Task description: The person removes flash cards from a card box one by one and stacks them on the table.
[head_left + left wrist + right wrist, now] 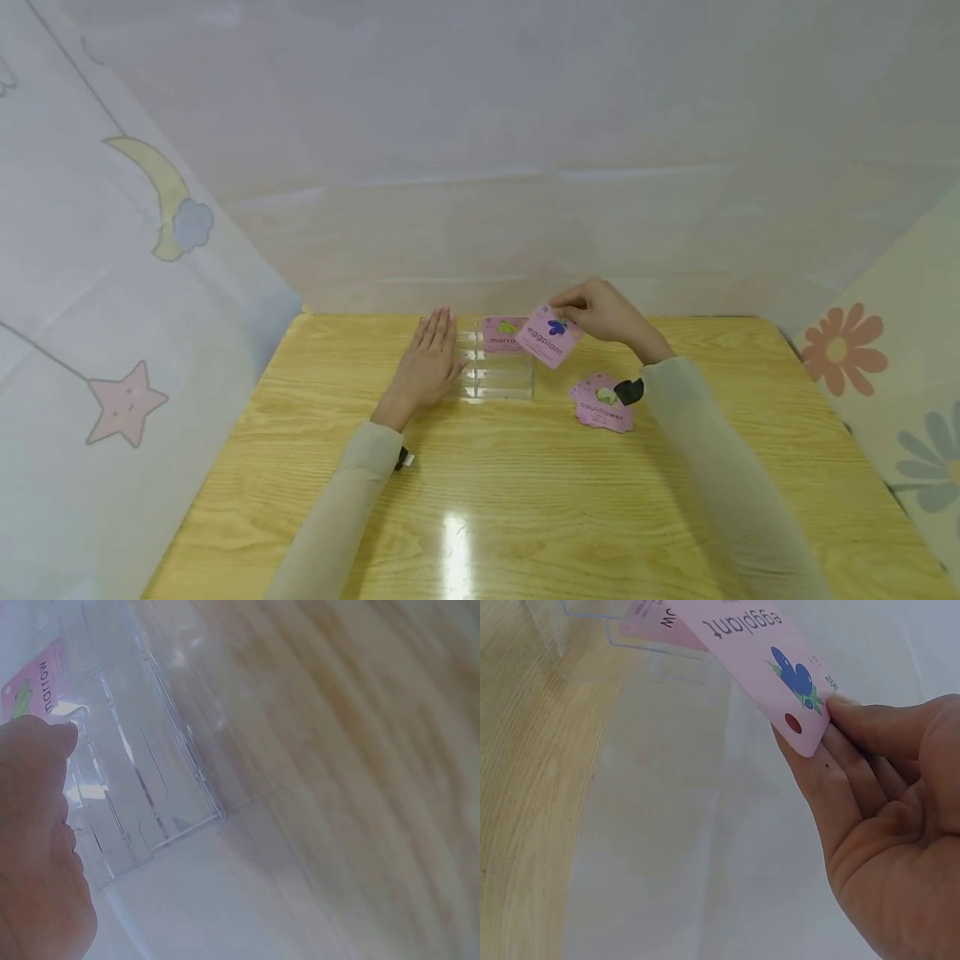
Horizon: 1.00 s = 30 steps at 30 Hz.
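Observation:
My right hand (603, 312) pinches a pink eggplant flash card (550, 335) by its top corner, thumb on one face and fingers behind. The tilted card is just in front of the right side of a clear plastic tiered rack (504, 385). A pink marrow card (501, 333) stands in the rack's back tier, partly hidden by the eggplant card in the head view. My left hand (429, 362) lies with straight fingers over the rack's left part. Right of the rack, a loose stack of pink cards (600, 407) lies on the table, with a cauliflower card on top.
The wooden table (525, 500) ends behind the rack at a pale cloth or paper backdrop (480, 225). Printed side panels with a moon (153, 196) and a flower (843, 352) stand left and right.

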Each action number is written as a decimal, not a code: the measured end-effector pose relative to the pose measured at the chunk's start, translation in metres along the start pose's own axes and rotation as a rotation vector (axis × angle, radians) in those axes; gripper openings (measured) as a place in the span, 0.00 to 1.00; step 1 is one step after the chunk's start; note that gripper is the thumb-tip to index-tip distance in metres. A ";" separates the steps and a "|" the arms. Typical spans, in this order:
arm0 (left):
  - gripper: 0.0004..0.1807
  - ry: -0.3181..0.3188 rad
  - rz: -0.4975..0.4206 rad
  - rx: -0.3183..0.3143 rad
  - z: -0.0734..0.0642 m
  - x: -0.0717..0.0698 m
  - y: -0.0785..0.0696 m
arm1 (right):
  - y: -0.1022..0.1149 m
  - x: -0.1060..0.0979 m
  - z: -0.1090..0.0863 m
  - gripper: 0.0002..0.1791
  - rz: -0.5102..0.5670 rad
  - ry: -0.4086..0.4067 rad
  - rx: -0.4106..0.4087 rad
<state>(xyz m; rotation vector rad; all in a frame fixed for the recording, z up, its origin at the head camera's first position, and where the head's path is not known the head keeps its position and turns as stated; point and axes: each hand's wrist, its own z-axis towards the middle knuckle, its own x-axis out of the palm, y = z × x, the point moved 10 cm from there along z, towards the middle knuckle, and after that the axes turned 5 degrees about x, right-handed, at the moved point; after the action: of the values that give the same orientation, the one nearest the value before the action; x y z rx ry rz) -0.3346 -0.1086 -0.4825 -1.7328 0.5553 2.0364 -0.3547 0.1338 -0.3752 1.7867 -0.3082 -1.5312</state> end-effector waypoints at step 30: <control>0.44 0.011 0.028 -0.015 0.002 0.003 0.000 | -0.096 0.020 -0.036 0.19 0.179 0.194 0.157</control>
<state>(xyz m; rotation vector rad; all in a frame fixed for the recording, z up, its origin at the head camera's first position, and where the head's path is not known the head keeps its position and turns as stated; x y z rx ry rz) -0.3365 -0.1076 -0.4852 -1.7549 0.5718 2.0565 -0.3427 0.2008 -0.4540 1.9556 -0.4888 -1.2275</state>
